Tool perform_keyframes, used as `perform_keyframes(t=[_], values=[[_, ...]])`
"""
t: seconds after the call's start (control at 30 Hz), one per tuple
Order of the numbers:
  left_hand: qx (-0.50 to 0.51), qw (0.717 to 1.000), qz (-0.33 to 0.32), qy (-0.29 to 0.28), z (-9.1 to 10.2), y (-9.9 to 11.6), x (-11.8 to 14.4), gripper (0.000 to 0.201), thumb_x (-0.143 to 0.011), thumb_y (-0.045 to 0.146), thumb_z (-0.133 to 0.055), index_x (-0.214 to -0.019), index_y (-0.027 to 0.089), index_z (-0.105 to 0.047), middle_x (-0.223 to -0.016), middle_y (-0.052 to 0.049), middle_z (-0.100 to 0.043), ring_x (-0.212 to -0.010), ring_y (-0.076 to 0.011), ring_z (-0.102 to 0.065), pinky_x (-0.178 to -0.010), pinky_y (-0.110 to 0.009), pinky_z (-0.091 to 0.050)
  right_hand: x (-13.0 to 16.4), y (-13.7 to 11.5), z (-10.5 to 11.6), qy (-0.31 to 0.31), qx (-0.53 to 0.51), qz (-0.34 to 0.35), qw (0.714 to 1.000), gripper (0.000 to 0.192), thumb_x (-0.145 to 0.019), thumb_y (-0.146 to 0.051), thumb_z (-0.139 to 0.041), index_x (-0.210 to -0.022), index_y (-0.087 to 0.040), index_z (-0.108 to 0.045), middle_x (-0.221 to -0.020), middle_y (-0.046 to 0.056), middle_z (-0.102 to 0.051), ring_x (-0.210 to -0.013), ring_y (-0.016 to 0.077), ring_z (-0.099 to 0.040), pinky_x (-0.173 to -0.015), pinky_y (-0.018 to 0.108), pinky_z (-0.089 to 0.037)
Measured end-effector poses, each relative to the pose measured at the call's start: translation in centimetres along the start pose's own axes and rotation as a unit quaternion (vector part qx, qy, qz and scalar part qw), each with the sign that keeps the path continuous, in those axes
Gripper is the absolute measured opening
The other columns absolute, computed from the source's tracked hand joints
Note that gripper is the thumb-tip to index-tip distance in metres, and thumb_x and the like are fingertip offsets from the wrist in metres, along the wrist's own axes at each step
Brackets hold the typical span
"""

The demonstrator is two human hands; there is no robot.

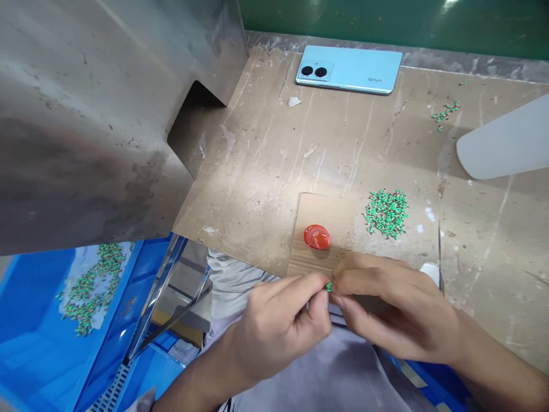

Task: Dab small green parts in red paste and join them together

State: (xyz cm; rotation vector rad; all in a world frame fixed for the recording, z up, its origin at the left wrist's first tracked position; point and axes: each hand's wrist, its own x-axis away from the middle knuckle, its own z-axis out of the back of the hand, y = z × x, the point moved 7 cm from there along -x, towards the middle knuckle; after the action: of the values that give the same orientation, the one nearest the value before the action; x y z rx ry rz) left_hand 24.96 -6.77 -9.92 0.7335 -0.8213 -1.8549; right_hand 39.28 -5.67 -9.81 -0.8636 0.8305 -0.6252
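Two hands are meeting at one tiny green piece, and both are mine. I am pinching it between the fingertips of my left hand and my right hand, thumbs and forefingers closed around it, so only a speck of green is showing in the gap where they touch. The hands are hovering just off the near edge of the worn table, above my lap.

Judging by its size, the piece is weighing next to nothing, and I take it to be hard and smooth, so it is likely to squirt out if I am squeezing unevenly. The safest hold seems to be on its sides with the very tips, pressing lightly; more of its shape I cannot tell.

Just beyond my fingers a red cap-like thing is lying on the table, and beyond my right hand, slightly further out, a heap of green pieces is lying. Far ahead a light blue phone is lying face down. Down past my left wrist a blue bin is holding more green pieces.
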Motion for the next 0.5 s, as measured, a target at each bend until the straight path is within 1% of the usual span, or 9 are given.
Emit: perform_keyframes(t=[0.07, 0.13, 0.23, 0.27, 0.3, 0.33, 0.4, 0.47, 0.5], values=[[-0.025, 1.000, -0.009, -0.014, -0.1, -0.1, 0.2, 0.028, -0.098, 0.006, -0.051, -0.081, 0.014, -0.072, -0.061, 0.001, -0.070, -0.049, -0.0106, -0.065, -0.054, -0.022, -0.049, 0.0, 0.1, -0.1, 0.002, 0.000, -0.002, 1.000, 0.020, -0.099, -0.002, -0.058, -0.108, -0.019, -0.062, -0.084, 0.002, -0.071, -0.073, 0.0130, -0.063, -0.067, 0.025, -0.054], [-0.046, 0.999, -0.026, -0.006, -0.1, 0.1, 0.2, 0.029, -0.100, 0.008, -0.050, -0.082, 0.014, -0.072, -0.062, 0.000, -0.071, -0.049, -0.0123, -0.067, -0.054, -0.024, -0.049, 0.0, 0.2, -0.2, 0.009, 0.000, 0.005, 1.000, 0.014, -0.102, -0.007, -0.059, -0.109, -0.019, -0.062, -0.086, 0.004, -0.072, -0.076, 0.0139, -0.066, -0.070, 0.025, -0.057], [-0.034, 0.998, -0.034, 0.027, 0.1, 0.2, -0.1, 0.026, -0.099, 0.006, -0.050, -0.095, 0.012, -0.075, -0.067, -0.001, -0.077, -0.056, -0.0124, -0.073, -0.062, -0.019, -0.055, -0.2, 0.2, -0.1, 0.023, 0.011, 0.033, 0.999, 0.010, -0.104, -0.011, -0.059, -0.111, -0.018, -0.063, -0.085, 0.004, -0.072, -0.076, 0.0150, -0.069, -0.069, 0.026, -0.060], [-0.015, 0.999, -0.022, 0.033, 0.1, 0.0, -0.3, 0.025, -0.098, 0.006, -0.051, -0.097, 0.013, -0.076, -0.071, -0.001, -0.079, -0.058, -0.0121, -0.075, -0.064, -0.017, -0.056, -0.2, 0.2, 0.0, 0.028, 0.020, 0.044, 0.998, 0.009, -0.104, -0.012, -0.059, -0.111, -0.018, -0.063, -0.084, 0.004, -0.071, -0.075, 0.0149, -0.069, -0.068, 0.026, -0.060], [0.012, 1.000, 0.000, 0.029, 0.0, -0.3, -0.4, 0.024, -0.098, 0.008, -0.053, -0.097, 0.015, -0.076, -0.073, 0.000, -0.080, -0.059, -0.0117, -0.075, -0.064, -0.016, -0.056, -0.1, 0.2, 0.2, 0.036, 0.033, 0.053, 0.997, 0.009, -0.104, -0.013, -0.060, -0.110, -0.019, -0.063, -0.082, 0.003, -0.071, -0.073, 0.0140, -0.070, -0.067, 0.025, -0.060], [0.045, 0.998, 0.033, 0.012, -0.3, -0.7, -0.5, 0.022, -0.099, 0.012, -0.055, -0.097, 0.017, -0.076, -0.072, 0.002, -0.079, -0.058, -0.0114, -0.074, -0.062, -0.016, -0.056, 0.0, 0.3, 0.4, 0.040, 0.052, 0.044, 0.997, 0.008, -0.104, -0.014, -0.061, -0.109, -0.020, -0.064, -0.082, 0.002, -0.072, -0.071, 0.0130, -0.070, -0.067, 0.024, -0.061], [0.130, 0.983, 0.121, -0.035, -0.9, -1.7, -0.3, 0.018, -0.100, 0.023, -0.060, -0.098, 0.022, -0.077, -0.068, 0.004, -0.075, -0.058, -0.0117, -0.071, -0.059, -0.017, -0.054, 0.8, 0.5, 1.4, 0.060, 0.104, 0.000, 0.993, 0.006, -0.102, -0.018, -0.064, -0.106, -0.023, -0.066, -0.081, -0.001, -0.074, -0.068, 0.0117, -0.071, -0.065, 0.023, -0.062], [0.230, 0.944, 0.232, -0.051, -1.1, -3.1, 0.4, 0.016, -0.100, 0.033, -0.065, -0.097, 0.024, -0.078, -0.063, 0.004, -0.068, -0.058, -0.0121, -0.066, -0.056, -0.017, -0.051, 2.6, 0.5, 3.4, 0.110, 0.162, -0.056, 0.979, 0.005, -0.099, -0.022, -0.069, -0.104, -0.024, -0.069, -0.078, -0.002, -0.073, -0.066, 0.0131, -0.071, -0.063, 0.026, -0.063], [0.284, 0.914, 0.286, -0.036, -0.9, -3.9, 0.8, 0.016, -0.099, 0.036, -0.067, -0.095, 0.024, -0.078, -0.062, 0.004, -0.064, -0.057, -0.0116, -0.062, -0.054, -0.017, -0.049, 3.9, 0.5, 4.8, 0.147, 0.193, -0.086, 0.966, 0.005, -0.098, -0.021, -0.070, -0.102, -0.024, -0.070, -0.081, 0.000, -0.074, -0.068, 0.0150, -0.072, -0.065, 0.029, -0.063]])
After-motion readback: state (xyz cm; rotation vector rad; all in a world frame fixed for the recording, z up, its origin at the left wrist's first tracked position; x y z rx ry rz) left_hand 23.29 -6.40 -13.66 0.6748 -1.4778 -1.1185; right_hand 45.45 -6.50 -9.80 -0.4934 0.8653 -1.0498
